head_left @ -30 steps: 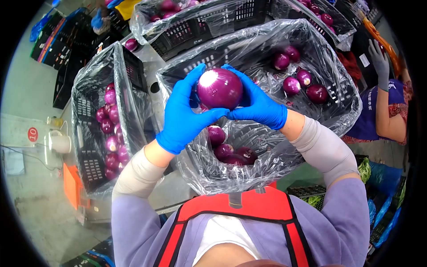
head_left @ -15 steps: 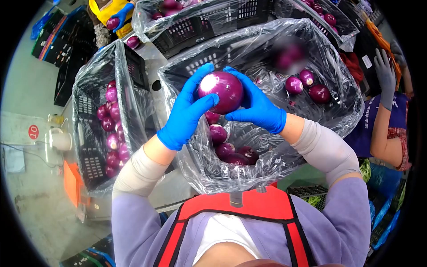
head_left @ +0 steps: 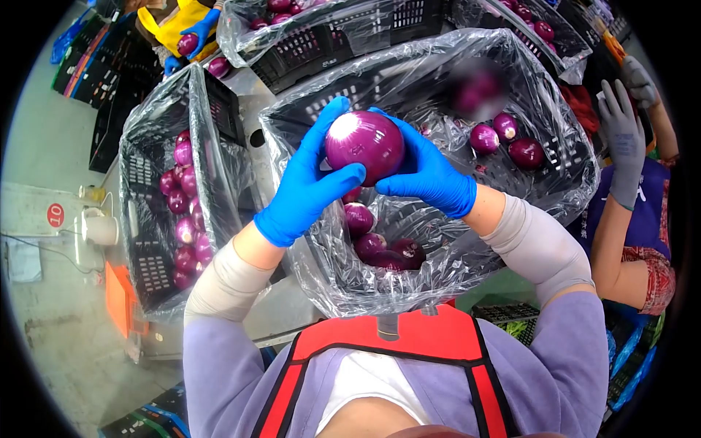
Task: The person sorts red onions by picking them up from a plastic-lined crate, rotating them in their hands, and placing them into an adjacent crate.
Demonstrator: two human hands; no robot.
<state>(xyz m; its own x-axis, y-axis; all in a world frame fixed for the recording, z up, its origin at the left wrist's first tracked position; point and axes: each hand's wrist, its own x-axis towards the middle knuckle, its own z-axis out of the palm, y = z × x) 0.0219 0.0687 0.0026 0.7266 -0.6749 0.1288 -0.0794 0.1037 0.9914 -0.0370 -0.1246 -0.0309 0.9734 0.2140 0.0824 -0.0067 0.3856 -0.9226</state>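
A large, shiny red onion (head_left: 369,150) is held up between my two blue-gloved hands. My left hand (head_left: 307,179) grips its left side, thumb across the front. On the other side, my right hand (head_left: 427,171) curls round it with the thumb below. Under them is a black crate lined with clear plastic film (head_left: 467,244). Inside it, several red onions (head_left: 391,255) lie near the front left, partly hidden by my hands. Three more, among them a dark onion (head_left: 526,153), rest at the right, and others behind are blurred.
To the left stands another lined crate (head_left: 150,190) with several red onions. Behind is a further lined crate (head_left: 343,47). A co-worker's blue glove (head_left: 204,33) holds an onion at the upper left. Another person's grey gloves (head_left: 624,135) are at the right.
The onion in my hands has turned slightly and come a little nearer. At the right, the co-worker's grey-gloved hands have shifted; at the upper left, the other person's onion has moved slightly.
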